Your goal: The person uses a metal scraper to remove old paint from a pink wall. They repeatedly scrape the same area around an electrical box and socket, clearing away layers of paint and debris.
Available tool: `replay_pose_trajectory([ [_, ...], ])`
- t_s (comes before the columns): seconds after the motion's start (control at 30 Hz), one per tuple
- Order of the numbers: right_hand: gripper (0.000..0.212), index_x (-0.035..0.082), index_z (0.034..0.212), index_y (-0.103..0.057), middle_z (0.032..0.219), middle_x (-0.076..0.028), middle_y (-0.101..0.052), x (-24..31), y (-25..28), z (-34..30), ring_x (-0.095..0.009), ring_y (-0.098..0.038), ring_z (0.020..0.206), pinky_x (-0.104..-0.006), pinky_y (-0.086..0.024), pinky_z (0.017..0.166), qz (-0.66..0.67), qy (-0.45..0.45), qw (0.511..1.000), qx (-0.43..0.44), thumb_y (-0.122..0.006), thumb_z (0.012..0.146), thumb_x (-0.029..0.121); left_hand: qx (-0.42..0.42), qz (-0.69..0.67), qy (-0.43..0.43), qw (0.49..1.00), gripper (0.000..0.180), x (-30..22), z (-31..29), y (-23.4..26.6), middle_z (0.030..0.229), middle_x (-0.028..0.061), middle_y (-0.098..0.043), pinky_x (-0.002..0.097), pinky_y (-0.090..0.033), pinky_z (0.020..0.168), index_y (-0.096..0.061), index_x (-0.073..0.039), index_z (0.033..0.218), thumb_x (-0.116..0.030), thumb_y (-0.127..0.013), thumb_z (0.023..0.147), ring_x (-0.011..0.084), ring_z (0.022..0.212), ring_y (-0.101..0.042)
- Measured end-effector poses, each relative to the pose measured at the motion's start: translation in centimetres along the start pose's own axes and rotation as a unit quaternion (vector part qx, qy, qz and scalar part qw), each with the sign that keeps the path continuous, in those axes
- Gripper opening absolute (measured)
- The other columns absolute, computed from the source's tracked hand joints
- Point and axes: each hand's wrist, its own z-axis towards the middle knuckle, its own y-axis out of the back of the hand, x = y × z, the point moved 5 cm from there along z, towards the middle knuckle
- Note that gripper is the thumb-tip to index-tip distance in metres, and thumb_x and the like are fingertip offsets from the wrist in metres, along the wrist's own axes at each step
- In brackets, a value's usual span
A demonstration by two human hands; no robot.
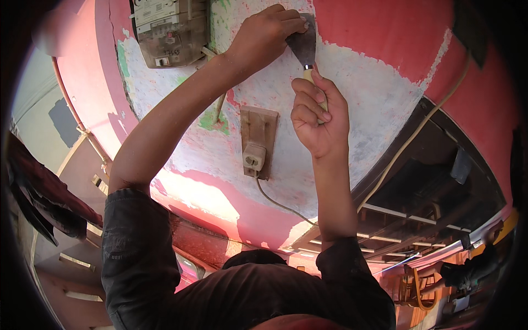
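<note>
From my remote seat I see the scraper [305,49] blade-up before the patchy white wall [368,99], above the socket [254,156] and right of the meter [170,41]. The right hand [320,113] has its fingers curled closed round the handle; the left hand's [267,36] bent fingertips overlap the blade — whether pinching it, I cannot tell.

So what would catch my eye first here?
Probably the scraper, raised near the top centre: the right hand grips its handle, and the left hand touches its blade. Behind spreads a patchy red and white wall, with an electric meter at upper left.
</note>
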Motion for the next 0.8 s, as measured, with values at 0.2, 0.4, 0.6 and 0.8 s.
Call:
replay_pose_trajectory([
  [0.2, 0.019, 0.010, 0.088, -0.044, 0.072, 0.000, -0.044, 1.0, -4.3, 4.7, -0.004, -0.032, 0.042, -0.0220, -0.020, 0.038, 0.034, -0.006, 0.999, 0.030, -0.051, 0.105, 0.007, -0.103, -0.004, -0.018, 0.994, 0.019, 3.1, 4.3, 2.3, 0.081, 0.0123, -0.066, 0.0436, -0.052, 0.070, -0.069, -0.003, 0.086, 0.007, -0.064, 0.071, 0.0344, 0.079, -0.064],
  [0.4, 0.022, 0.010, 0.085, -0.042, 0.072, 0.000, -0.044, 0.2, -2.5, 2.6, -0.004, -0.033, 0.043, -0.0222, -0.021, 0.039, 0.019, 0.008, 0.999, 0.033, -0.052, 0.105, 0.006, -0.044, -0.003, -0.025, 0.999, 0.018, 1.6, 2.5, 1.3, 0.085, 0.0113, -0.067, 0.0432, -0.053, 0.070, -0.069, -0.004, 0.086, 0.007, -0.064, 0.072, 0.0342, 0.080, -0.065],
  [0.6, 0.021, 0.011, 0.087, -0.042, 0.072, 0.001, -0.044, 0.7, -5.9, 5.3, -0.004, -0.033, 0.043, -0.0224, -0.020, 0.038, 0.015, 0.010, 1.000, 0.022, -0.049, 0.107, 0.008, -0.143, 0.017, -0.022, 0.989, 0.011, 3.5, 5.1, 2.8, 0.084, 0.0107, -0.067, 0.0439, -0.056, 0.071, -0.068, -0.002, 0.083, 0.005, -0.065, 0.075, 0.0335, 0.078, -0.067],
  [0.8, 0.020, 0.010, 0.088, -0.041, 0.072, 0.001, -0.044, 1.3, -5.1, 5.0, -0.004, -0.033, 0.043, -0.0216, -0.019, 0.039, -0.044, 0.015, 0.998, 0.030, -0.049, 0.107, 0.010, -0.099, 0.044, -0.006, 0.994, 0.030, 4.3, 4.7, 1.8, 0.096, 0.0048, -0.070, 0.0414, -0.057, 0.076, -0.072, -0.007, 0.099, 0.008, -0.065, 0.074, 0.0296, 0.092, -0.065],
])
